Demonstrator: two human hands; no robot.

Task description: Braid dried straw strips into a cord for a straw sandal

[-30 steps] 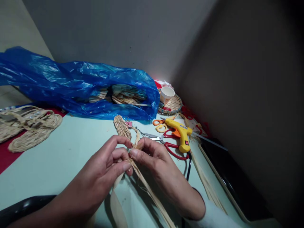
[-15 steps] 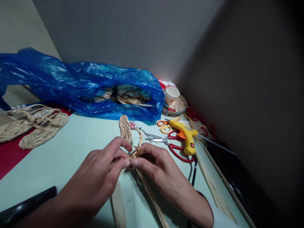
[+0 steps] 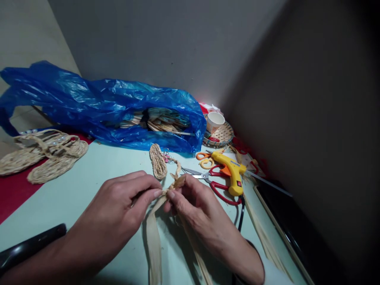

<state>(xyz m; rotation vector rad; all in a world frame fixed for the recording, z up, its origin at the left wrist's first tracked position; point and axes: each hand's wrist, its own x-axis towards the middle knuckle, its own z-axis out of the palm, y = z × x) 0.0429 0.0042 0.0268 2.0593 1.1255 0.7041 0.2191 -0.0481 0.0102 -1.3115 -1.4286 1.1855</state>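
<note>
The person's two hands met low over the pale green counter (image 3: 109, 158), right in front of where they sat. The left hand (image 3: 127, 206) had its grip pressed together, thumb and forefinger pinching a narrow twist of fibre (image 3: 164, 192). Just beside it, the right hand (image 3: 198, 209) had its thumb against its fingers, pinching the near end of a pale braid (image 3: 178, 168). That braid ran away from the fingertips toward a small woven sole (image 3: 158, 161) lying on the counter. A broad, pale strip (image 3: 153, 241) hung down between the wrists, and a narrower strip (image 3: 199, 253) trailed below the right hand.

I could see red-handled scissors (image 3: 219, 189) just beyond the right hand, with a yellow glue gun (image 3: 236, 180) lying over their handles. Farther back, a blue plastic bag (image 3: 74, 91) gaped open around dried husks (image 3: 166, 120), next to a round basket (image 3: 227, 134) with a white cup (image 3: 215, 122) in it. Off to the left sat a pair of woven sandals (image 3: 59, 164), partly on red cloth (image 3: 20, 198).
</note>
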